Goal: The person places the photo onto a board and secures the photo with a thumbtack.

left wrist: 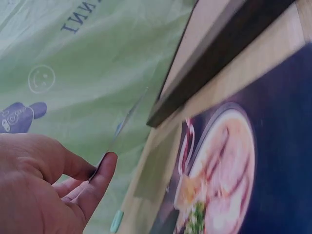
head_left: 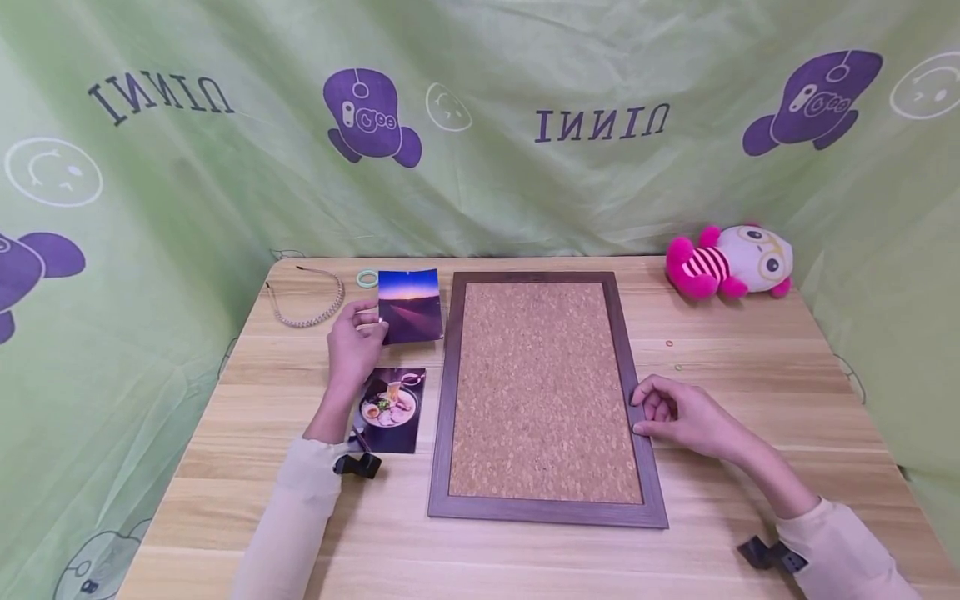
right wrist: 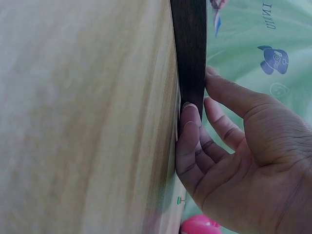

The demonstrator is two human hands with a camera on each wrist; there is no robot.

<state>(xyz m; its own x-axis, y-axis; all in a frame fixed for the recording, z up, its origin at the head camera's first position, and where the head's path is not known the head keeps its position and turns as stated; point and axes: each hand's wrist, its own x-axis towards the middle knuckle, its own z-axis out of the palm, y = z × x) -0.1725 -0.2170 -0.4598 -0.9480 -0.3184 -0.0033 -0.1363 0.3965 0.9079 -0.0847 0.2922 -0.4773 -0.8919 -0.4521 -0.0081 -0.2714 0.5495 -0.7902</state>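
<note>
A sunset photo [head_left: 410, 307] is pinched at its left edge between the thumb and fingers of my left hand [head_left: 356, 343]; in the left wrist view the photo [left wrist: 127, 117] shows nearly edge-on, above the table. Just below it a ramen photo [head_left: 389, 410] lies flat, close to the left side of a cork board [head_left: 543, 392] with a dark wooden frame. My right hand [head_left: 693, 418] grips the frame's right edge, thumb on top; the right wrist view shows fingers of that hand [right wrist: 248, 156] against the side of the frame [right wrist: 191, 48].
A beaded headband [head_left: 309, 321] and a mint ring [head_left: 367, 278] lie at the back left. The pink and white plush toy [head_left: 731, 262] rests at the back right. Two tiny rings, one orange [head_left: 670, 343] and one green [head_left: 678, 367], lie right of the board. Green curtains [head_left: 480, 192] surround the table.
</note>
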